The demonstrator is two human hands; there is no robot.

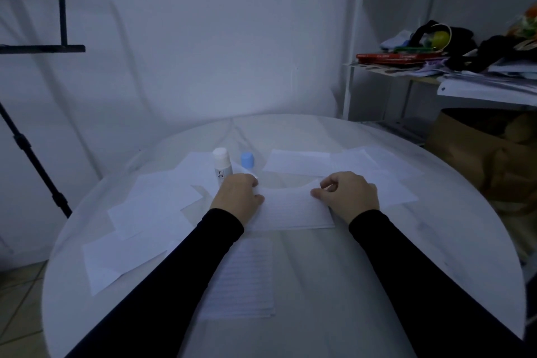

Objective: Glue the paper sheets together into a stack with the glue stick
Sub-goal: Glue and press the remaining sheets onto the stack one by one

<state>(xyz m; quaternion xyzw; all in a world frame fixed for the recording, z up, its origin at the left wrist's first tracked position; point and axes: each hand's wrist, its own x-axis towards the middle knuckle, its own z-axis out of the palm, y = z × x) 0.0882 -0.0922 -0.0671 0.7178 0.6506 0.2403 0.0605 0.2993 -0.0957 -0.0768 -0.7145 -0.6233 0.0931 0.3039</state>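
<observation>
Your left hand (239, 193) and your right hand (347, 193) both have curled fingers that pinch the far corners of one white lined paper sheet (293, 203). That sheet sags a little in the middle and sits on top of a thin white paper stack (293, 222) in the middle of the round white table (436, 241). It looks like you are laying this sheet down onto the stack. To do it well, line up the near edge with the stack first, then lower the far corners slowly. Keep both corners level so the sheet does not go on crooked. After that, I think you should rub flat from the middle out to the sides so no bumps stay. The white glue stick (222, 166) stands upright just behind your left hand, touching nothing you hold. A small tube with a light blue cap (247, 160) stands just beside it, on the side nearer the stack. More loose white sheets (151, 206) lie spread to the left of the stack, and others (377, 171) lie behind and to the right of it. Another lined sheet (241, 279) lies on the near side of the stack, partly under your left sleeve.
</observation>
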